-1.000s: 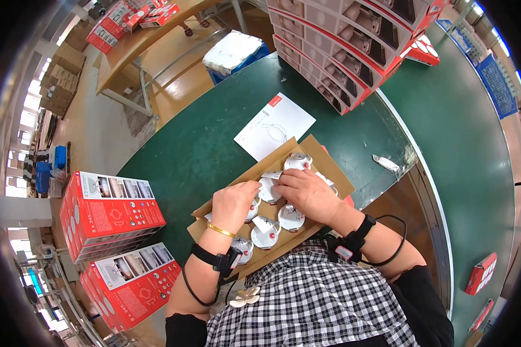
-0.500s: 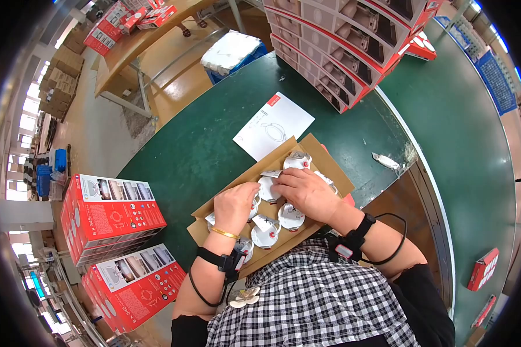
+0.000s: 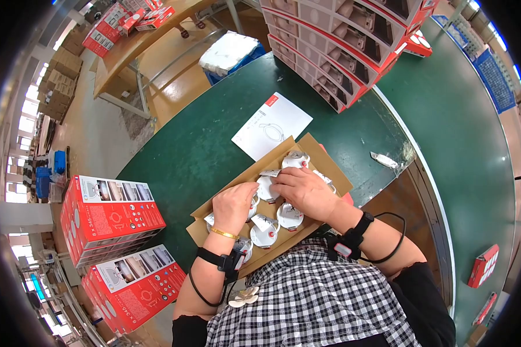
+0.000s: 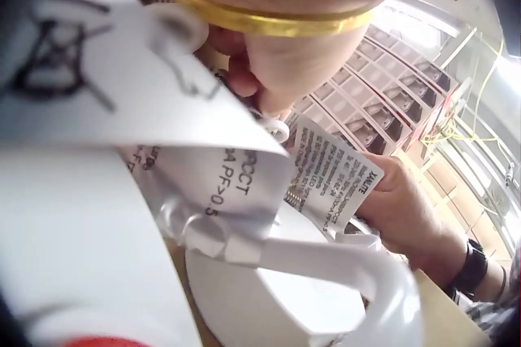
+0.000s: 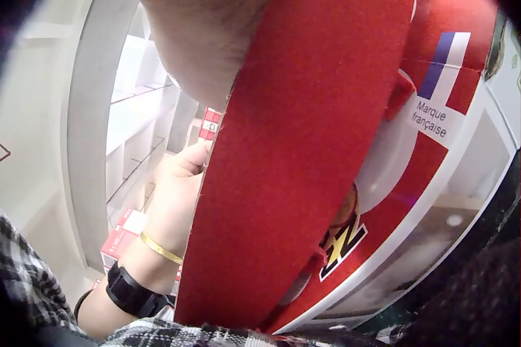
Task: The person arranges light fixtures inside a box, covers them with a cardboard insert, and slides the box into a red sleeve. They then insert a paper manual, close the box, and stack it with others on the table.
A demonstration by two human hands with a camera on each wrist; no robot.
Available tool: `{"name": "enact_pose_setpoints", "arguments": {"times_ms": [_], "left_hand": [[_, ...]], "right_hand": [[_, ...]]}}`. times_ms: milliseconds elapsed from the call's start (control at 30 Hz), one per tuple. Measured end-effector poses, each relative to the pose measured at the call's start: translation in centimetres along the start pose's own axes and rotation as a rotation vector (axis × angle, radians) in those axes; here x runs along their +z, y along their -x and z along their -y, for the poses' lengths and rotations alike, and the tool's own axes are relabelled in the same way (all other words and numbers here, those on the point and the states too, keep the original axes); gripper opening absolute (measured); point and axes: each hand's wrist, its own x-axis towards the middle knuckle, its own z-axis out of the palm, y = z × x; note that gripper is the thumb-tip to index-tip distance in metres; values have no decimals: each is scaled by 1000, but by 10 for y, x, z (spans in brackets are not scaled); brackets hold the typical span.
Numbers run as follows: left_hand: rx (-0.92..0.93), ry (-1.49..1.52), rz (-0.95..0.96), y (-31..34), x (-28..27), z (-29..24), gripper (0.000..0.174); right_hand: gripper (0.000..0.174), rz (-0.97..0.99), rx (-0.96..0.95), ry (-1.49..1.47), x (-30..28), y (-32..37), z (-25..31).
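An open cardboard box (image 3: 324, 156) holds several round white downlights (image 3: 264, 235) with printed paper labels and red parts. My left hand (image 3: 231, 205), with a gold bracelet at the wrist, has its fingers bent inward and pinches at the edge of a white downlight (image 3: 266, 188) in the middle of the box. From the other side my right hand (image 3: 307, 191) curls its fingers over that downlight. In the left wrist view, a label (image 4: 330, 176) stands between the hands, close to the right fingers. The red box flap (image 5: 301, 135) hides most of the right hand's work in the right wrist view.
A white printed sheet (image 3: 272, 127) lies behind the box on the green table (image 3: 185, 139). Red product boxes (image 3: 118, 211) are stacked at the left, and a tall stack (image 3: 336, 52) stands at the back. A small white packet (image 3: 384, 160) lies near the table's right edge.
My left forearm has shifted slightly inward since the first frame. Both hands stay at the same downlight, and the view has tilted a little.
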Motion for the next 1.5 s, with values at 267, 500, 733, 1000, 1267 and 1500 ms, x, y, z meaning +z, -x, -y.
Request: {"name": "enact_pose_setpoints", "arguments": {"times_ms": [267,500,733,1000,1267,1500], "left_hand": [[-34,-2,41,1,-2,-2,9],[106,145,101,12,-23,-36,9],[122,135,246,25,-14,-38,9],[132,132,283,28,-5,-38,6],[15,128,17,-29,-29,-50,8],[128,-53,206,-71,18,-32,9]], "right_hand": [[22,-32,-28,-83,1,2,-2],[6,193,-90,-148,-47,34,24],[9,46,128,25,-30,49,25],[7,39,168,5,-25,52,25],[12,-65,176,-69,-74,31,-4],[22,-43,218,-90,-41,12,-58]]}}
